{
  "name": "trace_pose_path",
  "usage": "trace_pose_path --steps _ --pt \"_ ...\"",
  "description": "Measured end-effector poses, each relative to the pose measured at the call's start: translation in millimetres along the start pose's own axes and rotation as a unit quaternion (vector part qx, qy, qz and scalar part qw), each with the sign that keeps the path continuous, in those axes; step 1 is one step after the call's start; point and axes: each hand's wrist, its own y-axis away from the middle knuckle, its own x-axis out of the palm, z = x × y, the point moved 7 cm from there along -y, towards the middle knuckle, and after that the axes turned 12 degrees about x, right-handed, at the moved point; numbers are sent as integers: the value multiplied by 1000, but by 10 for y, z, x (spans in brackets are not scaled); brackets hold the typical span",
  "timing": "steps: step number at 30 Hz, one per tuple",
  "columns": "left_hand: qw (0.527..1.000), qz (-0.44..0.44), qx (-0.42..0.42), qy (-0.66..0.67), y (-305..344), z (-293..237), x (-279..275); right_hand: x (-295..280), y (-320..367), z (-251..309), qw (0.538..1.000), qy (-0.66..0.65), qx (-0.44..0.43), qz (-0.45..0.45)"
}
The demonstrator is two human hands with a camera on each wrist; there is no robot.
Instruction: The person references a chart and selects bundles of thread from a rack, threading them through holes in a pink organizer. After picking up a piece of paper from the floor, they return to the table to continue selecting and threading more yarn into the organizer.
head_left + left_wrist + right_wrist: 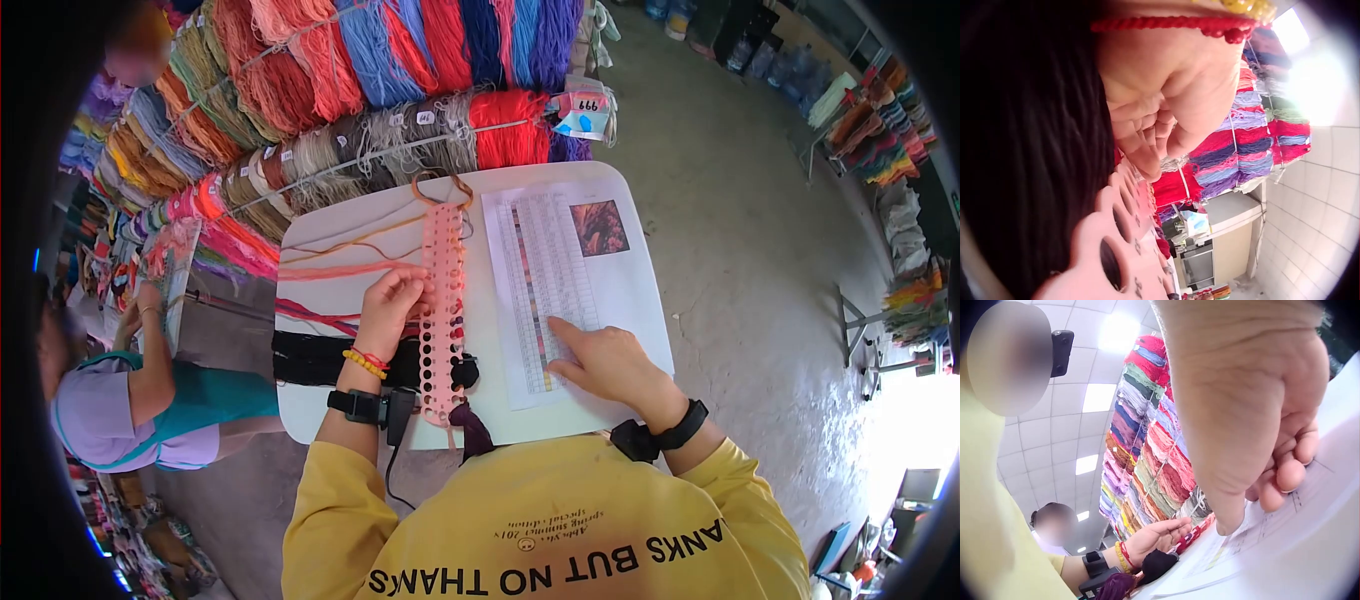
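In the head view, the left hand, fingers bent, is at the left edge of a long pink card at the frame's centre; whether it grips anything, I cannot tell. Right of centre, the right hand holds nothing, its forefinger and thumb stretched out over a printed sheet. Black yarn lies centre left

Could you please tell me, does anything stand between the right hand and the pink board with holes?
Partly. Between the right hand and the pink board lie mostly the flat paper sheet and a strip of white table, but level with the thumb, a black thread bundle sits at the board's right edge.
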Motion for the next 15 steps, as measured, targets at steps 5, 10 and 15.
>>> trace_pose_path --steps 5,10,15 --pt "1000 3 3 -7 1 -11 17 -8 -3 -17 1000 -10 1 -14" --pt "1000 13 -9 -19 6 3 9 -13 -8 -27 999 -24 7 -23" --pt "1000 21 -8 -21 8 11 15 0 -16 -51 999 -20 15 -20"
